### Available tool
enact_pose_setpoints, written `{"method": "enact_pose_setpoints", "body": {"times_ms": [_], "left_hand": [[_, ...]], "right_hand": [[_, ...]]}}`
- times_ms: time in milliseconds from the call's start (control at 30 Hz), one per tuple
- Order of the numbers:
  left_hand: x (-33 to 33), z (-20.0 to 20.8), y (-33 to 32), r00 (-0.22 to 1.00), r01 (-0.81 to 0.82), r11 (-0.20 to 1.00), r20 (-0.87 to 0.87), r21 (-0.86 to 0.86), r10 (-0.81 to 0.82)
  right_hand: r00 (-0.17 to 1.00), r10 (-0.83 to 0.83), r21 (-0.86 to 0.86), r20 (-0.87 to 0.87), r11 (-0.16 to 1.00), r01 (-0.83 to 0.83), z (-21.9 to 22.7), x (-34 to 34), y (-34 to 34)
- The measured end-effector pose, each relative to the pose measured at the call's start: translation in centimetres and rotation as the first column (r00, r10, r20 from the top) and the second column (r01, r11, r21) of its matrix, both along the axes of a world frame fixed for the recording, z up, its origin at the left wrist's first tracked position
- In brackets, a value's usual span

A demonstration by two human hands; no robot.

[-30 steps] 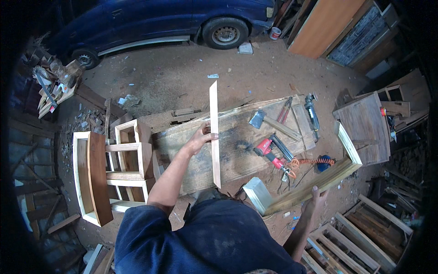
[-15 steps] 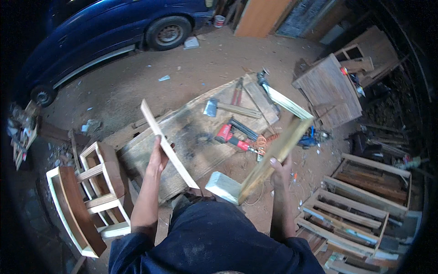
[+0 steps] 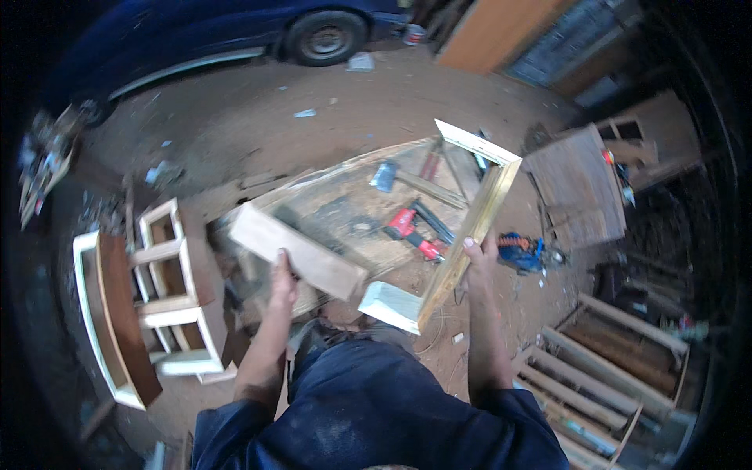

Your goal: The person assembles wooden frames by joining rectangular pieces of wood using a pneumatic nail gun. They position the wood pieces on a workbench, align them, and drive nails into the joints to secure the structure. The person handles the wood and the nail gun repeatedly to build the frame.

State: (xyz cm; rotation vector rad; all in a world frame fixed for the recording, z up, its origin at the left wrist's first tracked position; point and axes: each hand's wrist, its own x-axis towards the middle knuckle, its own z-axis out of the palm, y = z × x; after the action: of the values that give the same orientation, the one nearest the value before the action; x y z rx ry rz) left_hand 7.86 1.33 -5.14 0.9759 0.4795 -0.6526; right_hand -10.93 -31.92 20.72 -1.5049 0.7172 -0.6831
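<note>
Fingers of left hand [image 3: 282, 272] closed around a flat wooden board [image 3: 296, 251], held tilted above the workbench [image 3: 329, 207]. Beyond those fingers, red power tool [image 3: 411, 227] lying on the bench. Fingers of right hand [image 3: 479, 258] wrapped tight on one side of a wooden frame [image 3: 470, 227], lifted just right of the board.

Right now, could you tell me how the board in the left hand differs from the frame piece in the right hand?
The board is a single flat plank; the frame piece is several strips joined at corners. The board looks brownish, the frame piece paler and yellowish with whitish ends. The left hand grips the board near its middle, the right hand holds the frame's long side. Both are wooden.
</note>
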Motion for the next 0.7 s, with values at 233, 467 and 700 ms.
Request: {"method": "enact_pose_setpoints", "body": {"times_ms": [233, 467, 700], "left_hand": [[-7.7, -8.2, -4.0, 0.964, 0.027, 0.999, -0.262, -0.045, -0.038], [-11.7, -10.6, -5.1, 0.901, 0.17, 0.973, -0.425, 0.158, -0.088], [-13.6, -11.2, -6.6, 0.889, -0.047, 0.99, -0.446, 0.132, 0.102]], "right_hand": [[0.87, 0.286, -0.481, -0.402, 0.743, -0.466, -1.2, 7.5, 6.3], [0.566, 0.392, -0.535, -0.725, 0.197, -0.822, -6.2, 11.5, 13.0], [0.333, 0.342, -0.384, -0.879, -0.093, -0.918, -12.2, 12.3, 17.1]]}}
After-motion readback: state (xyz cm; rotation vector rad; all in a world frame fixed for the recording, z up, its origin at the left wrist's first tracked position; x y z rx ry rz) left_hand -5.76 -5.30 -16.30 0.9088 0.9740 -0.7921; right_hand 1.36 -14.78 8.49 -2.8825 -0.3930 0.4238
